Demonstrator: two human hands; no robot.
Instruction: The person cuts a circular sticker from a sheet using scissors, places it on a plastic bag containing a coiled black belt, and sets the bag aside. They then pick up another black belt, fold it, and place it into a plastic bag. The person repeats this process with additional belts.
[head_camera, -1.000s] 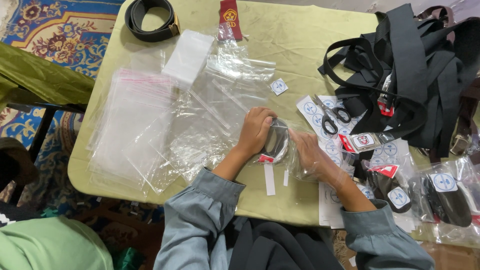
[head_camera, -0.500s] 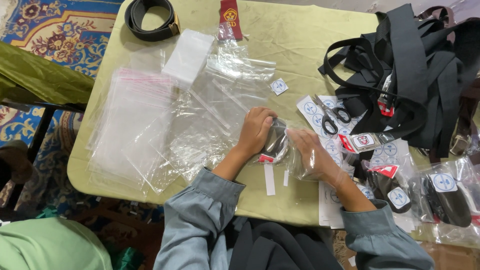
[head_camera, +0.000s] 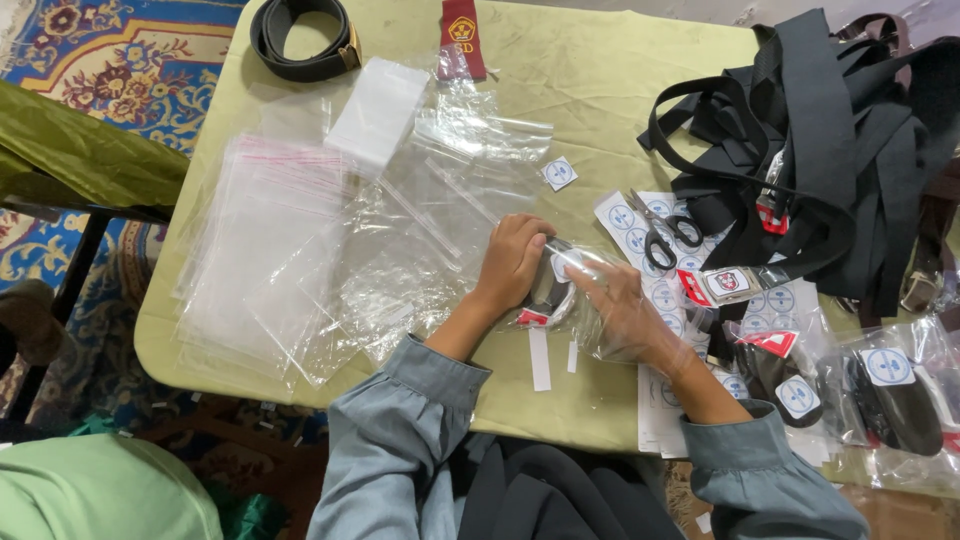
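A rectangular table (head_camera: 620, 80) under a smooth yellow-green cloth fills most of the view, standing on a patterned blue and red rug (head_camera: 120, 45). At its right end lies a large tangled heap of flat black webbing belts (head_camera: 830, 130), matte and woven, one with a metal buckle plate. On the left half spreads a loose stack of clear plastic bags (head_camera: 270, 250), glossy and crinkled, some with a thin red seal line along one edge. At the far edge sits a coiled black belt (head_camera: 300, 40), and beside it a dark red cloth tie (head_camera: 462, 35). At the right near corner lie packed bags (head_camera: 890, 385), each holding a dark rolled belt and bearing a round white sticker.

Near the middle, the packet being filled (head_camera: 575, 290), a clear bag around a rolled dark belt with a small red tag, rests on the cloth at the near edge, between the two hands. The left hand (head_camera: 512, 262) curls over its left side, fingers bent and pressing down. The right hand (head_camera: 625, 310) grips its right side through the film, fingers closed around the plastic. Just beyond the right hand lie black-handled scissors (head_camera: 660, 232) on a sheet of round white stickers (head_camera: 630, 225); one loose square sticker (head_camera: 559, 173) lies farther off.
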